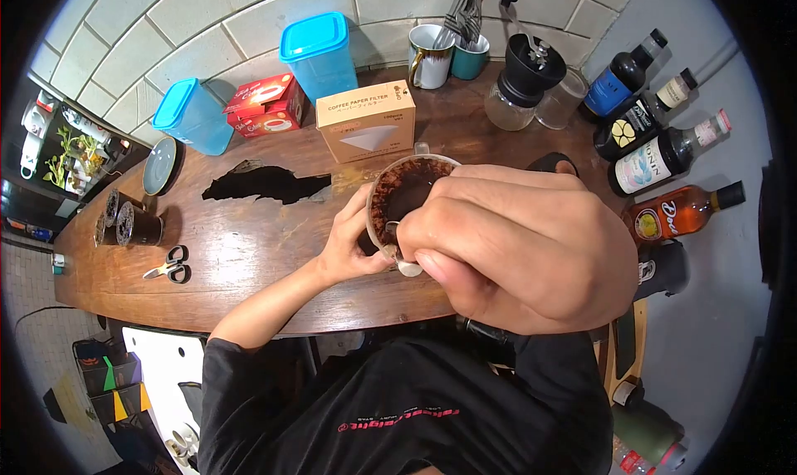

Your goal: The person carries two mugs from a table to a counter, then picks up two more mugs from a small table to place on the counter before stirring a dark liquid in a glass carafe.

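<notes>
A round clear vessel (378,194) with dark brown contents and brown grounds stuck to its inner wall is near the middle of the wooden counter. My left hand (350,241) is wrapped round its left side. Close to the camera, my right hand (506,243) is above the vessel's right part, its fingers pinched together on a thin utensil whose lower part is hidden. A pale rounded piece (409,268) shows just below the right fingertips; what it belongs to is unclear. Behind the vessel stands a coffee paper filter box (365,125).
Scissors (172,267), dark-filled cups (137,224) and a plate (162,166) are on the left. A jagged dark hole (266,183) marks the counter. Blue-lidded containers (320,60), a red box (266,104), mugs (430,56), a grinder (523,81) and bottles (647,164) line the back and right.
</notes>
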Motion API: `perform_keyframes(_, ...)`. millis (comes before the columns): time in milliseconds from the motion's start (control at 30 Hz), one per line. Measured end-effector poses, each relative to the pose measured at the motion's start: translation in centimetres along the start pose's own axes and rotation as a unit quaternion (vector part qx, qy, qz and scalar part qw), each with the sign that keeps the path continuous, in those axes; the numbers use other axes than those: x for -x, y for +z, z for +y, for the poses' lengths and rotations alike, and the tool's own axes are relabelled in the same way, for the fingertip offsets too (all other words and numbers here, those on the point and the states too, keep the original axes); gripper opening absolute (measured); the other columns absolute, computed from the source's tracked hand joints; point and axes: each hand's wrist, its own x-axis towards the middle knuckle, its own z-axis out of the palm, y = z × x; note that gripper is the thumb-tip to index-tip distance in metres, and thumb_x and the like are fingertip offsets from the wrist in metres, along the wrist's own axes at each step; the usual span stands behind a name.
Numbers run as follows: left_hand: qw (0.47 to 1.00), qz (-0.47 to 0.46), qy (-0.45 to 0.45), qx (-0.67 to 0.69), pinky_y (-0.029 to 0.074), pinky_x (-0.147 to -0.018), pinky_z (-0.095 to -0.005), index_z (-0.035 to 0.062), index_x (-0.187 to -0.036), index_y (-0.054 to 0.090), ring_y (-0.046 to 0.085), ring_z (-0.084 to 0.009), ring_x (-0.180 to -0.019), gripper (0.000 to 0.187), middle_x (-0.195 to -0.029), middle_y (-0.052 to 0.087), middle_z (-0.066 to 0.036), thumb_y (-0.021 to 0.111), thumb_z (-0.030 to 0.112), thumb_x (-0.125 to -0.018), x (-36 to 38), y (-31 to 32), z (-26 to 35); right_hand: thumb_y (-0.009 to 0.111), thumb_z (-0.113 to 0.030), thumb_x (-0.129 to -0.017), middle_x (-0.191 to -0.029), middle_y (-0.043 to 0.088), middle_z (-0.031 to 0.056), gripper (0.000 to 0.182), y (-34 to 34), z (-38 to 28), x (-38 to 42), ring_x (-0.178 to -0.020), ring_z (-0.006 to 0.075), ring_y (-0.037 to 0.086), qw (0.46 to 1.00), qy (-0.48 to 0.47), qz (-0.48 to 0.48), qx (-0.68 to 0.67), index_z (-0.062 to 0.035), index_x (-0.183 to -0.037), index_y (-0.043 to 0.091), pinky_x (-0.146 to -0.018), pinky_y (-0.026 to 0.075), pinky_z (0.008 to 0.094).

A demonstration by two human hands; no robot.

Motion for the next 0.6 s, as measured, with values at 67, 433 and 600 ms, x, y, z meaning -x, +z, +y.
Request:
perform_keyframes(67,1.000,0.001,0.001,-0.006,0.042,-0.102,-0.0453,-0.0053,-0.120,0.058,0.052,-0.0407,-0.122,0.062,-0.133,0.050,-0.025,0.076,0.033,-0.075,0.00,0.09,0.14,0.064,0.004,-0.080,-0.073,0.060,0.0104,0.009,0.00,0.08,-0.02,-0.063,0.0261,0.060,1.000,0.013,-0.013,0.009,0.0028,-0.088,0.060,-0.057,0.050,0.0334)
perform_keyframes(433,1.000,0.013,0.019,-0.002,0.041,-0.103,-0.0456,-0.0055,-0.122,0.057,0.051,-0.0414,-0.123,0.064,-0.134,0.049,-0.027,0.075,0.036,-0.077,0.04,0.09,-0.10,0.063,0.006,-0.075,-0.071,0.058,0.0098,0.012,-0.18,-0.05,-0.45,-0.059,0.0249,0.059,0.995,0.075,-0.013,0.065,0.0008,-0.085,0.060,-0.054,0.049,0.0328)
perform_keyframes(600,1.000,0.007,0.016,0.005,0.041,-0.103,-0.0456,-0.0055,-0.123,0.056,0.051,-0.0411,-0.123,0.065,-0.134,0.049,-0.026,0.075,0.036,-0.077,0.06,0.05,-0.21,0.063,0.006,-0.074,-0.067,0.059,0.0088,0.008,0.43,-0.42,-0.37,-0.053,0.0231,0.058,0.997,0.042,0.062,0.001,0.0000,-0.080,0.060,-0.049,0.048,0.0318)
